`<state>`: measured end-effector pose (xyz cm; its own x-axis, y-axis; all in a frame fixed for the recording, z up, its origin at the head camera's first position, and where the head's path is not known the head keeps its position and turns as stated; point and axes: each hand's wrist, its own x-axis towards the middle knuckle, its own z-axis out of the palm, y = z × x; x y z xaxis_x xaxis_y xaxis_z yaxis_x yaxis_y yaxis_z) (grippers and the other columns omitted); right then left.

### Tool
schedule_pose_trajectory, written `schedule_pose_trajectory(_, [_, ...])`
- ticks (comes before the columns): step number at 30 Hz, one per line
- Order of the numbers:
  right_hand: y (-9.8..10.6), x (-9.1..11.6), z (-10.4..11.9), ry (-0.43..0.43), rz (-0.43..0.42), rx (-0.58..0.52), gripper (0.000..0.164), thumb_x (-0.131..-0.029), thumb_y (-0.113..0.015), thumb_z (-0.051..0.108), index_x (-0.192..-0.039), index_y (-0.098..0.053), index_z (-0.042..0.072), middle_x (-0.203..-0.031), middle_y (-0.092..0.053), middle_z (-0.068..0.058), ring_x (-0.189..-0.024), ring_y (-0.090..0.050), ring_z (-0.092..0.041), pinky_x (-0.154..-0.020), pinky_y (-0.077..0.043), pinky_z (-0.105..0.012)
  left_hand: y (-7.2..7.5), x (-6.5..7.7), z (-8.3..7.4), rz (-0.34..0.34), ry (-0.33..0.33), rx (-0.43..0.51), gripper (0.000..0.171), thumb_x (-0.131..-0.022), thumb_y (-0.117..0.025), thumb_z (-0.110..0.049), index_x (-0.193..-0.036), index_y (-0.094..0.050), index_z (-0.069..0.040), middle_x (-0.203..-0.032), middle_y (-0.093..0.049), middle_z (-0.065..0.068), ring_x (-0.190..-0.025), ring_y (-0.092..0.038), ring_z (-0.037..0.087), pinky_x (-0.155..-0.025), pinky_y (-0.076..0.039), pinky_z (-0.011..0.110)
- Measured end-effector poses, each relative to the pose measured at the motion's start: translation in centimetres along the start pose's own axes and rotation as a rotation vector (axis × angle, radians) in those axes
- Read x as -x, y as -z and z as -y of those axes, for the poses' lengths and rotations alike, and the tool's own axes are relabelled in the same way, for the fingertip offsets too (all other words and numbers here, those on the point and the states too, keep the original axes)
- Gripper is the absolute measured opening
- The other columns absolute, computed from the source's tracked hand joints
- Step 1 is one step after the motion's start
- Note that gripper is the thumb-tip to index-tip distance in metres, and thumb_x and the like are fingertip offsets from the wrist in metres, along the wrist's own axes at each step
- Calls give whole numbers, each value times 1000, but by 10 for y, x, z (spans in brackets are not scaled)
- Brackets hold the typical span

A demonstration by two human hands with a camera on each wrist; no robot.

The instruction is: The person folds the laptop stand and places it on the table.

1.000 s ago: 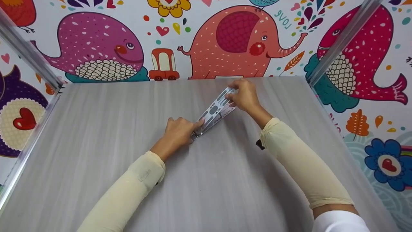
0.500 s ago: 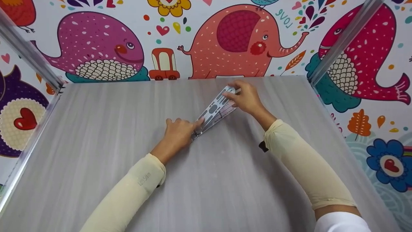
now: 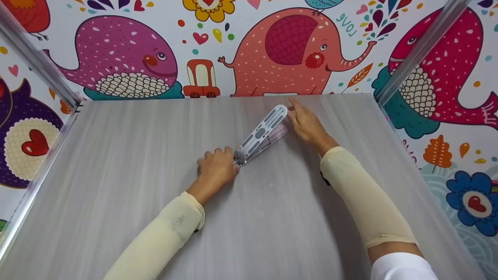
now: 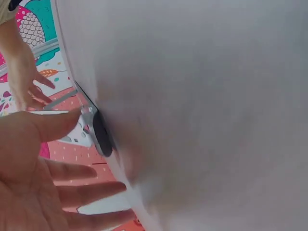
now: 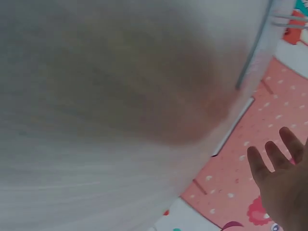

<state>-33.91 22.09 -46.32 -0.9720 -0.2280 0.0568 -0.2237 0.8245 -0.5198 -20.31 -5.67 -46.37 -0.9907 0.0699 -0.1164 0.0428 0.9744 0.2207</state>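
A hinged slotted stand (image 3: 255, 140) rests near the surface's (image 3: 155, 175) far edge, slightly right of that edge's middle, its upper plate (image 3: 268, 126) raised at an angle over the lower plate (image 3: 281, 133). Only the left wrist view shows the left hand's (image 3: 218, 167) fingers straight and parted, and a dark rounded end (image 4: 101, 134) on the stand. The right hand's (image 3: 307, 122) fingers spread beside the raised end. Whether either hand touches the stand is unclear; the right wrist view cuts off the right hand.
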Motion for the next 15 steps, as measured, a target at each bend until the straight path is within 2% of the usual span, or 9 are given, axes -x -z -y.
schedule_pose_trajectory(3, [-7, -1, -6, 0, 63, 108, 71, -103, -50, 51, -164, -19, 31, -161, -41, -10, -151, -34, -34, -123, -26, -58, -3, 1, -3, 32, 50, 22, 53, -94, -72, -39, -130, -60, -2, -116, -65, 23, -108, -61, 49, -80, -53, 64])
schedule_pose_trajectory(7, [-18, -3, -12, 92, 118, 231, 70, -99, -61, 48, -159, -36, 23, -157, -46, -13, -147, -41, -35, -120, -32, -56, -8, 2, -6, 66, 88, 60, 58, -95, -70, -38, -138, -55, -3, -125, -60, 25, -113, -56, 51, -79, -54, 67])
schedule_pose_trajectory(11, [-26, -5, -16, 175, 157, 263, 66, -96, -66, 48, -152, -49, 20, -153, -53, -10, -143, -47, -32, -119, -36, -52, -9, 2, -7, 73, 101, 81, 55, -97, -70, -35, -138, -55, -3, -126, -58, 26, -112, -55, 49, -75, -55, 68])
schedule_pose_trajectory(15, [-30, -4, -17, 232, 177, 259, 67, -94, -67, 50, -152, -50, 22, -152, -55, -5, -143, -48, -27, -119, -37, -49, -9, 2, -7, 78, 109, 95, 43, -97, -70, -31, -130, -64, -3, -119, -59, 25, -108, -56, 47, -74, -55, 67])
